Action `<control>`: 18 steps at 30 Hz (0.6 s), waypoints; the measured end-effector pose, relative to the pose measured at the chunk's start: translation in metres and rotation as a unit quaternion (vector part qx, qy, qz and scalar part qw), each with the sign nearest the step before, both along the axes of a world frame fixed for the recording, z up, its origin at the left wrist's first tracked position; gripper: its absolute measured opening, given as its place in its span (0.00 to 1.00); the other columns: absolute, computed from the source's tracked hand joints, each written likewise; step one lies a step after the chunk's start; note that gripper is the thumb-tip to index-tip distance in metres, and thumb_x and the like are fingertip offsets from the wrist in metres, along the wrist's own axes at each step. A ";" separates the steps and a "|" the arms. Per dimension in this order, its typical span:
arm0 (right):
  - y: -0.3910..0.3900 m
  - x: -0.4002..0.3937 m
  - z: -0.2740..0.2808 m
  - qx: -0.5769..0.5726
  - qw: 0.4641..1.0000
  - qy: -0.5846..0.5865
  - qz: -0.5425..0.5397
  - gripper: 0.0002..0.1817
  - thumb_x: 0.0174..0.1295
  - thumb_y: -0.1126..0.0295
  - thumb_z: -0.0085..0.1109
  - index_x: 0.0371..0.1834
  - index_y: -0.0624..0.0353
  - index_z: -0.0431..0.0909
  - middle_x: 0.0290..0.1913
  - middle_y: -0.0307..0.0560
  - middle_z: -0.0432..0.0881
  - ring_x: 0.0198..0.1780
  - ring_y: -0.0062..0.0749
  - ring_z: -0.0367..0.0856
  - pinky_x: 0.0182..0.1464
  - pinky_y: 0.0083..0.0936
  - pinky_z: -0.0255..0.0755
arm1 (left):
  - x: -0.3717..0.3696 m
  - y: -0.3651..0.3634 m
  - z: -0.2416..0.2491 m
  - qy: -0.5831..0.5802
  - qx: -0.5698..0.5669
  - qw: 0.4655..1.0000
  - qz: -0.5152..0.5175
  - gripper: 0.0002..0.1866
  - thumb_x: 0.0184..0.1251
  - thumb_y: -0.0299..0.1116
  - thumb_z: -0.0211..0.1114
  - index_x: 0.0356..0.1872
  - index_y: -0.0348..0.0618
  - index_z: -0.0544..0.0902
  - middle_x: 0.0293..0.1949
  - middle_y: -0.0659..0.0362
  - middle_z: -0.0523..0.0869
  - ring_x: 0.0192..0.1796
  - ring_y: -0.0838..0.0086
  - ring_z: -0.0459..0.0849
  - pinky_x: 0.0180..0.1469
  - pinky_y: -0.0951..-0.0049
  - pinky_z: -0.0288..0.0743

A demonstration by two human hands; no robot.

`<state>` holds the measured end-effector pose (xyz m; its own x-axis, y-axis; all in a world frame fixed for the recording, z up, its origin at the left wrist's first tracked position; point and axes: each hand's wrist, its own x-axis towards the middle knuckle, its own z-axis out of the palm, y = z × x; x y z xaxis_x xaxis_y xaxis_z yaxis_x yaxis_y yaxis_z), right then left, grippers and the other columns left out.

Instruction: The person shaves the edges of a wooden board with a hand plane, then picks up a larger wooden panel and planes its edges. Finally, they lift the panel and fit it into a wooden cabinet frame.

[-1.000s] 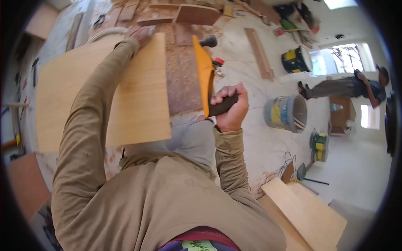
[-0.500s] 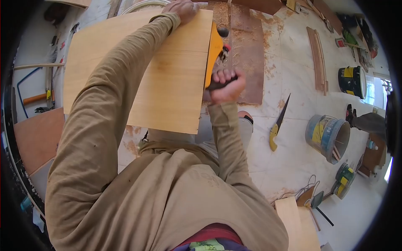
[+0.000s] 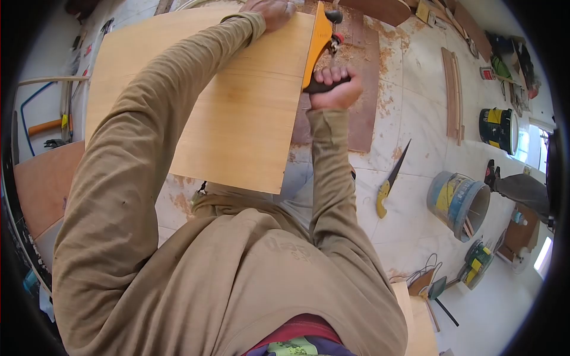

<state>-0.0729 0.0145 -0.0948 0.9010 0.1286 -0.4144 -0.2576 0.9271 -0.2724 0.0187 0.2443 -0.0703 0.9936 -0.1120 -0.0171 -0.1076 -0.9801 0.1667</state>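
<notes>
A wide light-wood board stands in front of me, its right edge running away from my body. My left hand grips the board's far edge near the top of the view, fingers partly hidden. Against the right edge lies an orange hand plane with a black front knob and black rear handle. My right hand is wrapped round the rear handle. The plane's sole faces the board and seems to touch it.
Wood shavings litter a brown sheet on the floor. A yellow-handled handsaw lies to the right, near a blue-grey bucket. Wood strips and a dark bucket are farther right. Another person's leg shows at the right edge.
My right hand has pushed the hand plane farther along the board's edge, away from my body. My left hand stays on the far edge. The view has shifted slightly.
</notes>
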 end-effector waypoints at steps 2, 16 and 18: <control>0.005 0.009 0.003 -0.006 1.000 0.005 -0.001 0.15 0.59 0.65 0.51 0.18 0.45 0.58 0.16 0.31 0.56 0.16 0.24 0.55 0.24 0.27 0.59 | -0.007 -0.010 0.008 0.010 0.012 1.000 0.017 0.26 0.74 0.46 0.41 0.46 0.38 0.84 0.52 0.43 0.85 0.59 0.49 0.80 0.66 0.53 0.69; 0.001 -0.010 0.018 -0.060 0.998 -0.018 0.004 0.15 0.60 0.64 0.54 0.20 0.47 0.60 0.17 0.33 0.58 0.18 0.25 0.58 0.25 0.30 0.60 | 0.001 -0.001 -0.001 -0.022 0.030 0.999 -0.010 0.25 0.73 0.46 0.41 0.44 0.38 0.84 0.51 0.42 0.86 0.58 0.49 0.80 0.64 0.53 0.70; -0.014 -0.068 0.032 -0.086 0.996 0.026 0.008 0.15 0.60 0.64 0.53 0.20 0.47 0.59 0.17 0.33 0.58 0.18 0.25 0.57 0.25 0.29 0.60 | 0.008 0.002 -0.002 -0.014 0.040 0.999 -0.001 0.26 0.73 0.44 0.40 0.41 0.37 0.85 0.50 0.43 0.86 0.56 0.47 0.81 0.64 0.52 0.69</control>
<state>-0.1404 0.0006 -0.0630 0.8760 0.0660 -0.4778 -0.2899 0.8637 -0.4122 0.0272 0.2460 -0.0719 0.9934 -0.1143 0.0015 -0.1140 -0.9899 0.0847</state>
